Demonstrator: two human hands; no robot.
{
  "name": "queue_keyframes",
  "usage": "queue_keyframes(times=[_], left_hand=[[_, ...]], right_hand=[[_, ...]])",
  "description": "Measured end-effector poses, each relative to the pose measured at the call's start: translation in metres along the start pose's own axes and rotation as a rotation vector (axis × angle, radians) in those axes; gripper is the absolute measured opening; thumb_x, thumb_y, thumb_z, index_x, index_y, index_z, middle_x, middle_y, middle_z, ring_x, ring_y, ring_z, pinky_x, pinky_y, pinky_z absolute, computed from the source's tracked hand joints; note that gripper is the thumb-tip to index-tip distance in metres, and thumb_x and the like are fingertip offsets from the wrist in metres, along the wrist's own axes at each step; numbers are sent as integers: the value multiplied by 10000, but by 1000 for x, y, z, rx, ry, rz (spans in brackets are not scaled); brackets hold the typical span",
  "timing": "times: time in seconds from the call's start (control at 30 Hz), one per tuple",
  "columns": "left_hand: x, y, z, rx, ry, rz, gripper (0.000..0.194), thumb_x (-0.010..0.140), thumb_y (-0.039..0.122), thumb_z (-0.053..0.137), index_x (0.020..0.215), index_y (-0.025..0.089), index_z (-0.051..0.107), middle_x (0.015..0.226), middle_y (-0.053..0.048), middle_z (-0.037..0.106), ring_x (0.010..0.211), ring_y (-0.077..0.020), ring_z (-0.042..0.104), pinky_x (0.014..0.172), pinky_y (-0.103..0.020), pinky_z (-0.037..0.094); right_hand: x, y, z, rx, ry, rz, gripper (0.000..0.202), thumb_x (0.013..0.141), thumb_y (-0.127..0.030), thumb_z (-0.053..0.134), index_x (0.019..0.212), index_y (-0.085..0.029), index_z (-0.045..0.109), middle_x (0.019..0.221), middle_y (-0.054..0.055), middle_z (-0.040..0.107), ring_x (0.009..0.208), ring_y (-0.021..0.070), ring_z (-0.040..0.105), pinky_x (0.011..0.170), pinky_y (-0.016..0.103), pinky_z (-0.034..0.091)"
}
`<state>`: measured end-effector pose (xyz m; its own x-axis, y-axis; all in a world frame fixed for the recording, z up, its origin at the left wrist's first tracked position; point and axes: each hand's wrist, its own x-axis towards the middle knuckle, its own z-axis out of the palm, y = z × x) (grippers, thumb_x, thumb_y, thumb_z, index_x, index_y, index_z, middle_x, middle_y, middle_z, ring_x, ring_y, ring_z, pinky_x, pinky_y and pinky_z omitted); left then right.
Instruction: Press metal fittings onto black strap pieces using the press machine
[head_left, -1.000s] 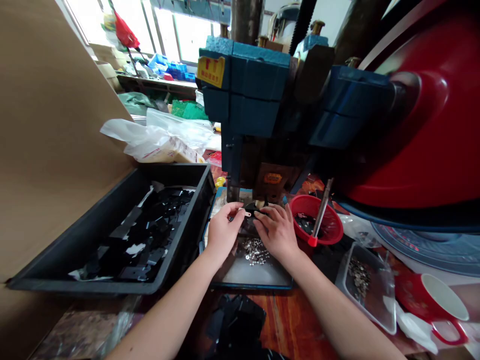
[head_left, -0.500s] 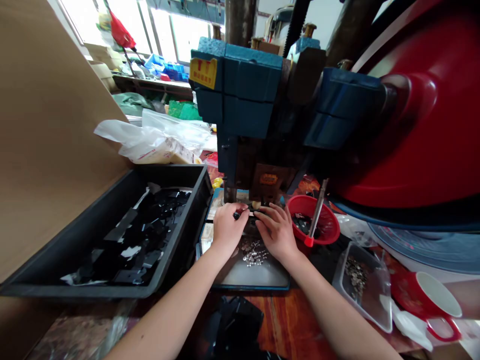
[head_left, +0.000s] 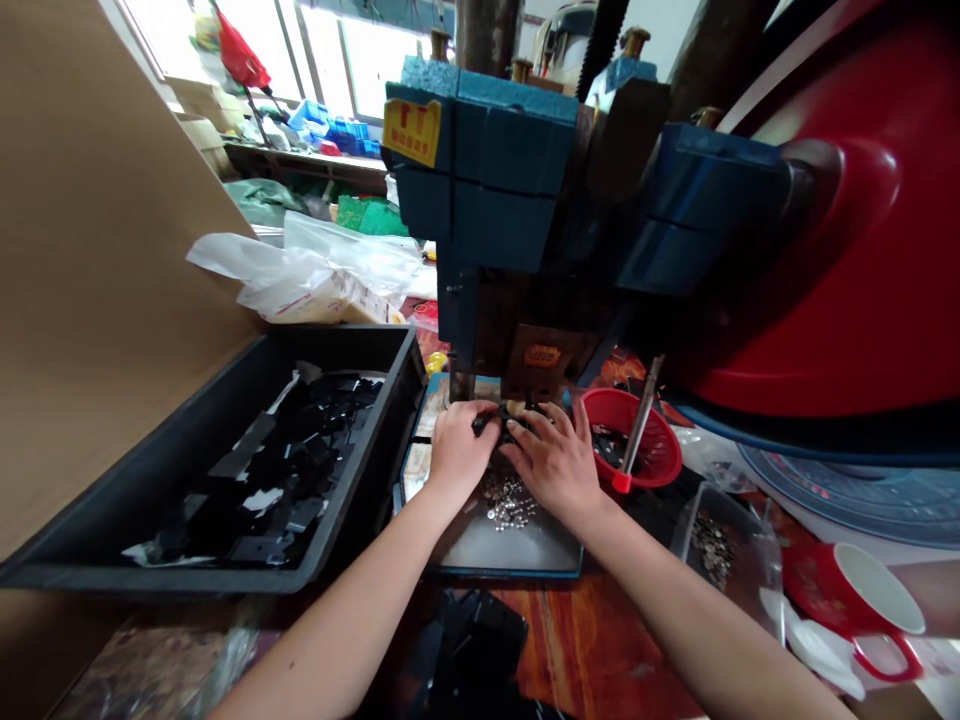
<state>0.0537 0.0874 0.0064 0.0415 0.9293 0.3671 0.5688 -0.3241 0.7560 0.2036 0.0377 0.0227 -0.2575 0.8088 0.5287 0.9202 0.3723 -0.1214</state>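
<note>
Both hands are under the head of a blue press (head_left: pixel 495 170). My left hand (head_left: pixel 461 445) is closed, thumb and fingers around a small dark piece at the press's working spot. Beside it on the right, my right hand (head_left: pixel 559 460) has its fingers spread, fingertips at the same spot; whether they touch the piece is unclear. Small shiny metal parts (head_left: pixel 511 508) lie on the press's base plate (head_left: pixel 495 552), just below the hands.
A black bin (head_left: pixel 300 580) of dark flat pieces stands left. To the right are a red bowl (head_left: pixel 664 450), a clear tray (head_left: pixel 739 600) of metal parts and a red mug (head_left: pixel 855 600). Black pieces (head_left: pixel 480 640) lie at the front. A large red wheel (head_left: pixel 840 250) fills the upper right.
My right hand's fingers have spread wider, with one raised beside the red bowl. My left hand has shifted slightly, still around the dark piece. The camera view has moved slightly.
</note>
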Motion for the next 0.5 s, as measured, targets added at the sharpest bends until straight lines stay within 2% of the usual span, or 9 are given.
queue_keyframes(times=[0.13, 0.2, 0.27, 0.33, 0.4, 0.43, 0.5], left_hand=[[4, -1, 2, -18, -5, 3, 158, 786, 214, 587, 911, 190, 681, 949, -54, 681, 946, -232, 602, 892, -394, 444], [3, 0, -2, -30, 20, 1, 164, 800, 234, 582, 932, 185, 666, 971, -60, 674, 971, -233, 595, 908, -397, 438], [-1, 0, -8, -41, 47, -3, 187, 823, 263, 565, 975, 186, 643, 1013, -63, 661, 1009, -233, 582, 915, -396, 436], [-9, 0, -17, -49, 65, -6, 197, 845, 278, 543, 1007, 198, 622, 1043, -56, 645, 1032, -229, 570, 908, -386, 441], [-21, -1, -25, -62, 83, 3, 185, 857, 283, 534, 1009, 209, 611, 1041, -48, 634, 1021, -222, 566, 893, -373, 445], [-28, -2, -29, -73, 95, 13, 177, 861, 284, 534, 1005, 211, 608, 1033, -46, 628, 1009, -219, 565, 887, -367, 445], [-43, -4, -34, -97, 114, 32, 164, 869, 282, 532, 1000, 212, 601, 1025, -45, 613, 991, -213, 564, 876, -358, 445]], right_hand=[[0, -1, -4, 57, 0, 33, 284, 892, -413, 532, 1129, -295, 635, 1177, 27, 639, 1221, 283, 454, 1111, 593, 98], [-7, 3, -5, 169, 25, 94, 282, 897, -390, 517, 1130, -280, 633, 1186, 40, 633, 1204, 272, 475, 1102, 561, 179], [-23, 10, -6, 353, 83, 243, 294, 911, -384, 473, 1108, -240, 637, 1141, 72, 647, 1129, 254, 535, 1045, 504, 316], [-46, 17, -6, 611, 154, 472, 346, 925, -431, 416, 1047, -201, 643, 1024, 97, 676, 998, 236, 605, 928, 437, 438], [-70, 23, -7, 893, 230, 677, 452, 936, -505, 331, 1000, -178, 637, 910, 97, 692, 877, 225, 646, 827, 399, 488], [-81, 25, -9, 983, 268, 724, 496, 932, -538, 303, 986, -174, 636, 881, 93, 694, 849, 222, 652, 802, 388, 496], [-95, 27, -12, 1063, 313, 727, 520, 914, -576, 315, 975, -173, 639, 862, 85, 694, 831, 220, 654, 781, 376, 499]])
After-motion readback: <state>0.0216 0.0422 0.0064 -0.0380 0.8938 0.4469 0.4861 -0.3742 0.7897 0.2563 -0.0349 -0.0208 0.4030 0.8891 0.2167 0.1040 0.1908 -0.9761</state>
